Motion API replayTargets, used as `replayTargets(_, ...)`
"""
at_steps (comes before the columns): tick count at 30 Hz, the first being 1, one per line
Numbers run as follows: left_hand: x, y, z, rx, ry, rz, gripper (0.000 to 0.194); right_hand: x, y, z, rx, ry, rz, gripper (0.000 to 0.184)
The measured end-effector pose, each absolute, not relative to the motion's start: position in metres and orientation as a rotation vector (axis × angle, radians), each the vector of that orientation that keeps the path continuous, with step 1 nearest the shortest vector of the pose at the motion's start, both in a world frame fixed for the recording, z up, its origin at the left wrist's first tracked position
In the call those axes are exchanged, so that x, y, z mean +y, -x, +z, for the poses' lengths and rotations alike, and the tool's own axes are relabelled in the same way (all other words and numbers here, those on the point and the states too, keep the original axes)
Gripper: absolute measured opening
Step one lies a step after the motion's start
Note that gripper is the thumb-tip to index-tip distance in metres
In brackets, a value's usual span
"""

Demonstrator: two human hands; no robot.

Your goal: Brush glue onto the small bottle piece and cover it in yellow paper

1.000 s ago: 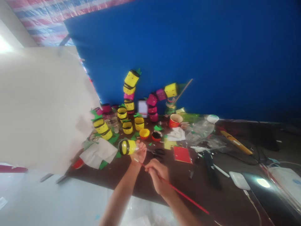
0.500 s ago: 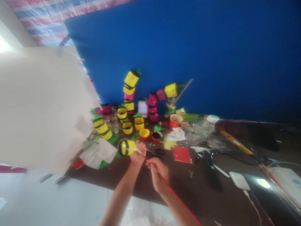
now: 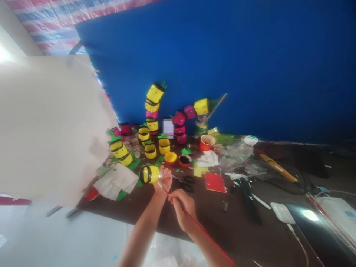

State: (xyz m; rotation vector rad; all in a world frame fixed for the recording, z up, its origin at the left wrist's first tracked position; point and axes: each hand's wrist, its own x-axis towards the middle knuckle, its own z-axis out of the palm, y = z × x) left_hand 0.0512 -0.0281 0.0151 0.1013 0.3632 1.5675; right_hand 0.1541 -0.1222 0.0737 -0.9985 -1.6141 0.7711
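A clear plastic bottle piece painted yellow with black bands [image 3: 151, 174] lies sideways in my left hand [image 3: 164, 181], whose fingers wrap round its unpainted end. My right hand [image 3: 183, 208] pinches a thin red-handled paintbrush [image 3: 205, 236], its tip pointing up-left beside my left hand and just below the bottle piece. Beyond my hands stand a small cup of yellow paint [image 3: 170, 158] and a small cup of black paint [image 3: 185, 160]. Black-handled scissors [image 3: 187, 182] lie on the dark table right of my left hand.
Yellow and magenta painted cups [image 3: 150, 151] with green paper leaves stand behind, some joined into curved stacks. White cloth [image 3: 116, 181] lies at left. To the right are a red paper square [image 3: 215, 183], a red paper tub [image 3: 207, 142], a plastic bottle [image 3: 247, 146] and a yellow cutter [image 3: 279, 168].
My right hand has shifted slightly left and down with the paintbrush, its tip now lower beneath the bottle piece. My left hand and the bottle piece stay nearly still.
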Motion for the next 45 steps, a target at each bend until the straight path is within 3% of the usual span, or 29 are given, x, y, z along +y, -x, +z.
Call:
replayTargets(13, -0.025, -0.047, 0.014, 0.395, -0.103, 1.569, 0.019, -0.116, -0.161, 0.068, -1.486, 1.018, 0.887, 0.024)
replayTargets(16, -0.023, -0.043, 0.014, 0.38, -0.087, 1.569, 0.023, -0.096, -0.175, 0.075, -1.365, 1.131, 0.773, 0.024)
replayTargets(24, -0.023, -0.044, 0.011, 0.304, -0.02, 1.504, 0.034, -0.003, -0.203, 0.102, -1.587, 1.255, 0.582, 0.028)
replayTargets(31, -0.023, -0.05, 0.014, 0.347, 0.115, 1.416, 0.053, 0.036, -0.187, 0.084, -1.886, 1.246, 0.501, 0.02)
replayTargets(45, -0.015, -0.051, 0.003, 0.438, 0.073, 1.463, 0.041, 0.049, -0.18, 0.058, -2.065, 1.353, 0.382, 0.024)
